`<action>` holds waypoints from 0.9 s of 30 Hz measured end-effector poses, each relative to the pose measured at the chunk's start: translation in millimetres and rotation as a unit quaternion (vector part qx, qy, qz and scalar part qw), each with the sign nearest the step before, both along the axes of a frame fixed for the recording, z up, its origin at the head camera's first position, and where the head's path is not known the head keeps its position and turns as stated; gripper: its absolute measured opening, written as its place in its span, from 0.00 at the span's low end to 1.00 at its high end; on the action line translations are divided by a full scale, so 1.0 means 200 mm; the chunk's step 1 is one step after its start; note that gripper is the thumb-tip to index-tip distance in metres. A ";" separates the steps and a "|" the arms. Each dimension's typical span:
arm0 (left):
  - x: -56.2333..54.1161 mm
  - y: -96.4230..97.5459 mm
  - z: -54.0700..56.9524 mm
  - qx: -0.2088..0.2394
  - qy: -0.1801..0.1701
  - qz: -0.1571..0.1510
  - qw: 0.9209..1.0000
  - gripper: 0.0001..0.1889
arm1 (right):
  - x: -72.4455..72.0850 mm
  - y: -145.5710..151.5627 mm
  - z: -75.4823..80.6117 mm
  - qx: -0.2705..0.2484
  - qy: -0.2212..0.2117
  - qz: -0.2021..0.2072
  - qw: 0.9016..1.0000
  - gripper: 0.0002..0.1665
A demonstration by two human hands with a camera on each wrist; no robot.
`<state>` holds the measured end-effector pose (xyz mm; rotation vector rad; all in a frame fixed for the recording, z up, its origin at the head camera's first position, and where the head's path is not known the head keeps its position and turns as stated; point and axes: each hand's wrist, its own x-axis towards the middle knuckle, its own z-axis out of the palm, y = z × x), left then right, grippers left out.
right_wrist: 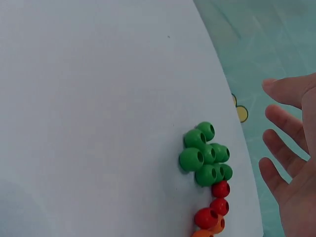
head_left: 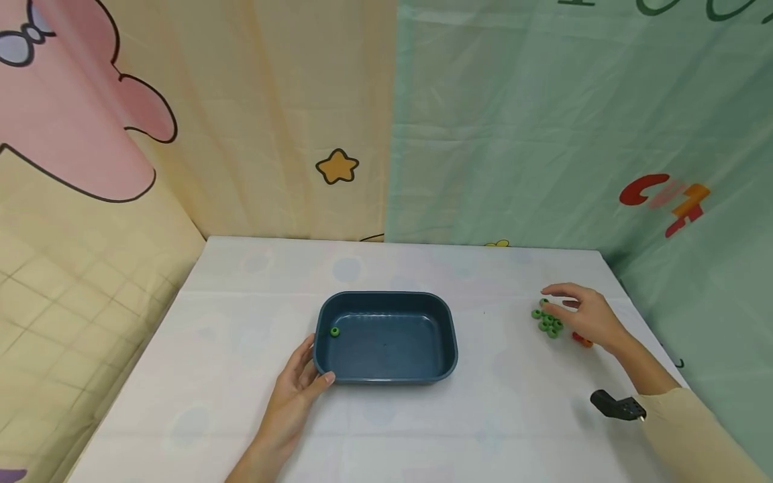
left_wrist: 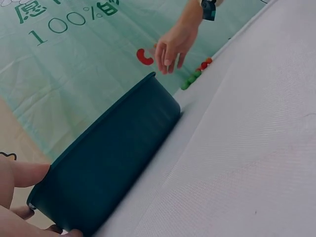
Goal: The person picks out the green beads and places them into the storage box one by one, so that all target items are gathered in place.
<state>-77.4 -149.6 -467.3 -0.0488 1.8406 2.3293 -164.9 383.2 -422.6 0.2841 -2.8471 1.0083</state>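
A dark blue rectangular plastic tray (head_left: 386,381) sits on the white table, with one green bead (head_left: 335,332) inside near its left end. My left hand (head_left: 296,386) grips the tray's left end, thumb at the front corner of the rim and fingers along the side. Over on the right, my right hand (head_left: 582,315) hovers above a cluster of green beads (right_wrist: 191,159), its fingers spread and nothing between them. Red beads (right_wrist: 206,217) and orange beads (right_wrist: 203,233) lie beside the green ones, partly hidden by that hand in the head view.
The white cloth-covered table (head_left: 483,429) spreads around the tray. Patterned curtains, one beige (head_left: 272,134) and one green (head_left: 513,134), hang behind its far edge. A black device (head_left: 617,406) is attached at the right wrist, near the sleeve (head_left: 694,429).
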 end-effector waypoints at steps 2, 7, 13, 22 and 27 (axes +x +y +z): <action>0.00 0.00 0.00 0.000 -0.003 0.000 1.000 0.43 | 0.01 0.04 -0.02 0.001 0.003 -0.006 1.000 0.20; 0.00 -0.01 -0.01 -0.002 -0.006 0.003 1.000 0.43 | 0.04 0.12 -0.08 0.008 0.013 -0.023 1.000 0.17; -0.01 -0.01 -0.02 -0.001 -0.007 0.003 1.000 0.42 | 0.07 0.18 -0.16 0.012 0.025 -0.042 0.999 0.15; 0.00 -0.01 -0.01 0.001 -0.016 0.004 1.000 0.42 | 0.08 0.19 -0.26 -0.001 0.029 -0.044 0.999 0.14; 0.00 0.00 0.00 0.002 -0.011 -0.002 1.000 0.42 | 0.07 0.19 -0.30 0.017 0.026 -0.045 0.999 0.15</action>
